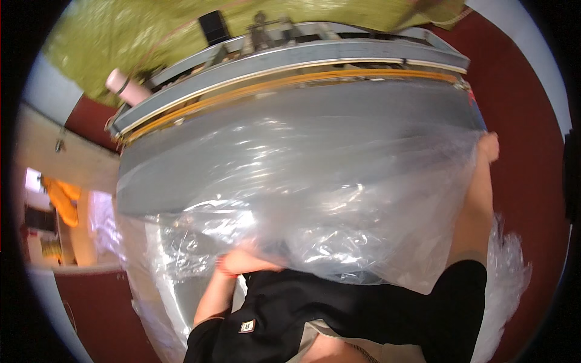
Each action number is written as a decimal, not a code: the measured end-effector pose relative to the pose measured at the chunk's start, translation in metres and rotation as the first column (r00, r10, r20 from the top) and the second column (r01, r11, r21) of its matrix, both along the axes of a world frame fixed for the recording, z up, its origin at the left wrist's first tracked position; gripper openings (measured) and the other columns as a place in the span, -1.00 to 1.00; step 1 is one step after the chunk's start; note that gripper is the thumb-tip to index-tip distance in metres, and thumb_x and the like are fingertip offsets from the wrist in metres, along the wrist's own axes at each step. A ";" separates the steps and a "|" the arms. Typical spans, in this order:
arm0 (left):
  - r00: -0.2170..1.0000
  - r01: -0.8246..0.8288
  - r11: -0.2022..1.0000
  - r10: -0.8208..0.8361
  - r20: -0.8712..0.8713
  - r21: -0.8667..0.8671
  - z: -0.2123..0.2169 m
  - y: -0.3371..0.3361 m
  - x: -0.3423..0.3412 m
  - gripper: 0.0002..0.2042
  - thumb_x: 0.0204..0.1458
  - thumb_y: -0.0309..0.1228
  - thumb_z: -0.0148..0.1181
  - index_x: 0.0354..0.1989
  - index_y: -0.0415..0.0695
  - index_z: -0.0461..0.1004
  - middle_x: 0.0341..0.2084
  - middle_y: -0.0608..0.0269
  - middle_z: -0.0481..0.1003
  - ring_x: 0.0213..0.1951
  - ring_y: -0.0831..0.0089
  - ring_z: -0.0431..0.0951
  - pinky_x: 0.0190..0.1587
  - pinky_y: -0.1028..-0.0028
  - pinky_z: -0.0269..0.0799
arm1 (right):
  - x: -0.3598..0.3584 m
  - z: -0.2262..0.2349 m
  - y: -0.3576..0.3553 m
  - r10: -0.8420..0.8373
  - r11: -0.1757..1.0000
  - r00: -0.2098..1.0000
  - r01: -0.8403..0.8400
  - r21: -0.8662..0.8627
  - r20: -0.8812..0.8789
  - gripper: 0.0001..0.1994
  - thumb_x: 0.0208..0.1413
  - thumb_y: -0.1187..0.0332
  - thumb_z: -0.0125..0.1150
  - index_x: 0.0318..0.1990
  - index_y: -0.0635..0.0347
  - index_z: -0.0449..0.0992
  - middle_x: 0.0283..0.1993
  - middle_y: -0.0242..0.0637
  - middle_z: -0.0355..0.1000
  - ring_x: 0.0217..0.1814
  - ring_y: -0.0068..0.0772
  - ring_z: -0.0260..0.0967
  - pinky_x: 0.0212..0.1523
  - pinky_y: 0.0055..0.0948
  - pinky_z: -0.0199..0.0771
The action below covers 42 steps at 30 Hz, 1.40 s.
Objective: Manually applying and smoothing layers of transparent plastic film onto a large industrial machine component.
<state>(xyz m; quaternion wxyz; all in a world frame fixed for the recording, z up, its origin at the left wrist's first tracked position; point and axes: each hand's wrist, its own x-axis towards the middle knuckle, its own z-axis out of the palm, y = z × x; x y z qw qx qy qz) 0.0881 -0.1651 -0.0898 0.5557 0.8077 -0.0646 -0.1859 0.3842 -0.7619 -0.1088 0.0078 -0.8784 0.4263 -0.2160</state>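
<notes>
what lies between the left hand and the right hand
In the head view, a clear, wrinkled plastic sheet spans the stretch between the left hand and the right hand, with grey showing through it.

Dark red surfaces [525,163] border pale bluish bands [532,51] beside yellow-green sheeting [127,42].

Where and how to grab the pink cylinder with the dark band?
Probably around the pink cylinder near its dark band, coming from the picture's upper left: it's round and slanted, with that end free, while the grey metal frame crowds its lower-right end.
</notes>
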 end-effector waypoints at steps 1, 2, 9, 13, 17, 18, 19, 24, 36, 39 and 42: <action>0.969 0.117 0.923 -0.188 0.162 0.367 -0.036 0.000 -0.008 -0.63 -0.15 -0.35 0.05 -0.11 -0.19 0.31 -0.15 0.11 0.36 -0.14 0.26 0.37 -0.11 0.33 0.28 | 0.004 -0.003 0.001 0.031 0.999 0.999 -0.032 0.016 0.014 -0.68 0.02 0.14 -0.04 -0.22 0.20 0.37 -0.21 -0.04 0.40 -0.14 0.00 0.35 -0.22 -0.11 0.36; 0.882 0.162 0.699 -0.419 0.215 0.697 -0.063 0.003 -0.012 -0.65 -0.20 -0.40 0.09 -0.16 -0.19 0.35 -0.16 0.09 0.37 -0.18 0.22 0.41 -0.16 0.32 0.31 | 0.009 -0.007 -0.004 0.036 0.999 0.999 -0.036 0.034 0.006 -0.68 0.01 0.14 -0.03 -0.23 0.21 0.37 -0.20 -0.05 0.40 -0.14 0.01 0.35 -0.22 -0.10 0.35; 0.282 -0.715 0.327 0.944 0.174 -0.618 0.041 0.114 0.010 -0.82 0.09 -0.35 -0.11 -0.25 -0.18 0.32 -0.39 0.30 0.41 -0.36 0.53 0.41 -0.32 0.55 0.34 | -0.004 -0.001 -0.008 0.023 0.999 1.000 -0.022 0.038 -0.001 -0.66 0.03 0.10 -0.08 -0.17 0.13 0.37 -0.17 -0.10 0.39 -0.12 -0.03 0.34 -0.20 -0.11 0.33; 0.155 -0.685 0.278 0.959 0.238 -0.673 0.085 0.158 0.007 -0.83 0.09 -0.31 -0.10 -0.27 -0.15 0.30 -0.43 0.37 0.36 -0.37 0.62 0.35 -0.38 0.65 0.28 | -0.005 0.000 -0.002 0.050 0.998 0.998 -0.049 0.042 -0.027 -0.67 0.04 0.09 -0.08 -0.19 0.13 0.37 -0.18 -0.12 0.40 -0.13 -0.05 0.34 -0.22 -0.12 0.33; 0.350 -0.915 0.372 0.543 0.763 0.155 0.157 0.253 0.014 -0.83 0.03 -0.31 0.02 -0.46 -0.16 0.35 -0.74 0.46 0.26 -0.67 0.64 0.22 -0.61 0.65 0.16 | -0.001 0.002 0.003 0.054 0.997 0.998 -0.053 0.055 -0.018 -0.67 0.04 0.08 -0.08 -0.19 0.11 0.37 -0.18 -0.13 0.39 -0.13 -0.05 0.34 -0.23 -0.11 0.33; 0.379 -0.924 0.205 0.408 0.830 0.322 0.178 0.260 0.024 -0.82 0.02 -0.32 0.04 -0.50 -0.18 0.35 -0.80 0.44 0.25 -0.71 0.62 0.20 -0.64 0.62 0.15 | 0.001 0.002 0.003 0.059 0.997 0.998 -0.057 0.061 -0.028 -0.68 0.04 0.08 -0.09 -0.19 0.10 0.38 -0.18 -0.14 0.39 -0.13 -0.05 0.34 -0.23 -0.12 0.33; 0.364 -0.930 0.064 0.283 0.887 0.362 0.192 0.252 0.035 -0.86 -0.02 -0.38 0.06 -0.47 -0.19 0.36 -0.72 0.37 0.31 -0.63 0.57 0.28 -0.57 0.58 0.21 | 0.000 0.002 0.004 0.056 0.996 0.998 -0.054 0.064 -0.039 -0.68 0.04 0.08 -0.09 -0.19 0.09 0.38 -0.18 -0.14 0.39 -0.12 -0.05 0.34 -0.22 -0.12 0.33; 0.184 -0.799 0.452 -0.442 0.878 0.396 0.179 0.125 0.100 -0.74 -0.29 -0.63 0.04 -0.32 -0.17 0.40 -0.16 0.18 0.38 -0.08 0.21 0.34 -0.02 0.32 0.23 | -0.005 0.000 -0.007 0.033 0.999 0.999 -0.033 0.031 -0.023 -0.68 0.04 0.08 -0.09 -0.19 0.09 0.38 -0.18 -0.14 0.39 -0.12 -0.05 0.33 -0.21 -0.12 0.32; 0.874 -0.331 0.608 -0.091 0.478 0.722 -0.017 0.161 0.117 -0.41 0.02 -0.08 -0.10 0.17 -0.16 0.00 0.18 0.10 -0.02 0.23 0.14 -0.14 0.17 0.10 -0.21 | 0.002 -0.007 -0.020 0.059 0.998 0.998 -0.059 0.039 -0.018 -0.66 0.06 0.05 -0.15 -0.22 0.09 0.38 -0.17 -0.15 0.39 -0.14 -0.04 0.33 -0.24 -0.14 0.32; 0.860 -0.367 0.560 -0.099 0.500 0.743 -0.022 0.169 0.136 -0.42 0.02 -0.08 -0.10 0.15 -0.18 0.04 0.17 0.08 0.01 0.23 0.12 -0.13 0.15 0.10 -0.17 | 0.006 -0.014 -0.022 0.068 0.997 0.997 -0.067 0.033 -0.027 -0.66 0.06 0.05 -0.16 -0.23 0.09 0.37 -0.17 -0.14 0.39 -0.14 -0.04 0.33 -0.26 -0.13 0.32; 0.838 -0.405 0.517 -0.120 0.533 0.754 -0.020 0.172 0.155 -0.42 0.01 -0.06 -0.10 0.13 -0.18 0.07 0.16 0.10 0.03 0.21 0.11 -0.08 0.14 0.11 -0.12 | 0.001 -0.008 -0.019 0.054 0.998 0.998 -0.054 0.027 -0.028 -0.65 0.06 0.04 -0.16 -0.23 0.10 0.37 -0.18 -0.14 0.39 -0.14 -0.04 0.33 -0.26 -0.12 0.32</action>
